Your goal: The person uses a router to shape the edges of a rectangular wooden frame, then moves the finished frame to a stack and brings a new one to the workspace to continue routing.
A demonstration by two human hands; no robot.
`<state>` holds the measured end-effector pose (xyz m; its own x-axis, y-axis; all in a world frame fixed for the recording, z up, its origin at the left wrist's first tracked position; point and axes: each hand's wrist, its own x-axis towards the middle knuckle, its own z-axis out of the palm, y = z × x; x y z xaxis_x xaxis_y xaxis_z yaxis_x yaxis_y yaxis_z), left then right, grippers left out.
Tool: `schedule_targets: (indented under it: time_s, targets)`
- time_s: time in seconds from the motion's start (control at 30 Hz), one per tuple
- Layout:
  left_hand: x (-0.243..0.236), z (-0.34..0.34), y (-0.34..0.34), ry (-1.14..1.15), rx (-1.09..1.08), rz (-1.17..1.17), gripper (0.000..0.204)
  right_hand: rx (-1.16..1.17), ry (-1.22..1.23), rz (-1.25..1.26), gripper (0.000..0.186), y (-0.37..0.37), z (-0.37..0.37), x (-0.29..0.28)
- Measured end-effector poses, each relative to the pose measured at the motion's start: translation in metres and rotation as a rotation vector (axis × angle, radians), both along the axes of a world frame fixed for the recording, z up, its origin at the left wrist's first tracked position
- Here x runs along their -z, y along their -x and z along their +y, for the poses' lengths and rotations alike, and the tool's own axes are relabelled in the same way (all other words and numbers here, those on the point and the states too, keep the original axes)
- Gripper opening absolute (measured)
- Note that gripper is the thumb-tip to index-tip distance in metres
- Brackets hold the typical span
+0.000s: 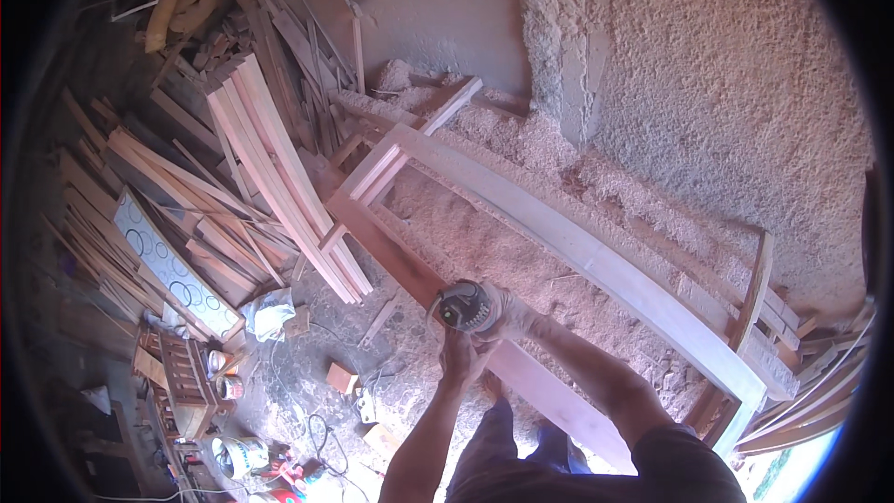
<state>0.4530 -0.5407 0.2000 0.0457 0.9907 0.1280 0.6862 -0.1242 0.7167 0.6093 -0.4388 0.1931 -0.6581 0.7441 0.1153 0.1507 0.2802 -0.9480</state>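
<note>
I hold a dark, round-topped power tool (463, 305) on the near long rail (401, 261) of a large rectangular wooden frame. My left hand (455, 358) grips the tool from below in the view, and my right hand (507, 317) is wrapped round its right side. The rail looks brown above the tool and paler pink below it (562, 409). The frame's far long rail (581, 247) runs diagonally to the lower right, over a wooden support (450, 104) at the upper end. The tool's underside is hidden.
Stacked planks (269, 174) and loose strips (166, 184) fill the left side. Sawdust (447, 219) covers the ground within the frame. A rough wall (708, 84) rises at upper right. Buckets (239, 456), a slatted wooden item (191, 382), an offcut block (343, 377) and cords (324, 442) lie lower left.
</note>
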Motion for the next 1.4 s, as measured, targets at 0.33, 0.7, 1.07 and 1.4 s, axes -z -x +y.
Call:
schedule_targets:
  time_s: [0.33, 0.7, 1.07, 1.4]
  targets:
    - [0.022, -0.074, -0.075, 0.084, -0.085, -0.368, 0.074, 0.002, 0.024, 0.165, 0.088, -0.078, -0.078, 0.001]
    - [0.032, -0.137, -0.125, -0.216, -0.098, 0.022, 0.074, 0.165, 0.071, 0.072, 0.093, -0.14, -0.162, 0.053]
    - [0.071, -0.056, -0.08, -0.012, -0.539, -0.976, 0.07, 0.118, -0.015, 0.136, 0.086, -0.127, -0.148, 0.033]
    - [0.074, -0.067, -0.1, -0.066, -0.648, -0.738, 0.069, 0.12, -0.2, 0.132, 0.086, -0.084, -0.101, 0.025]
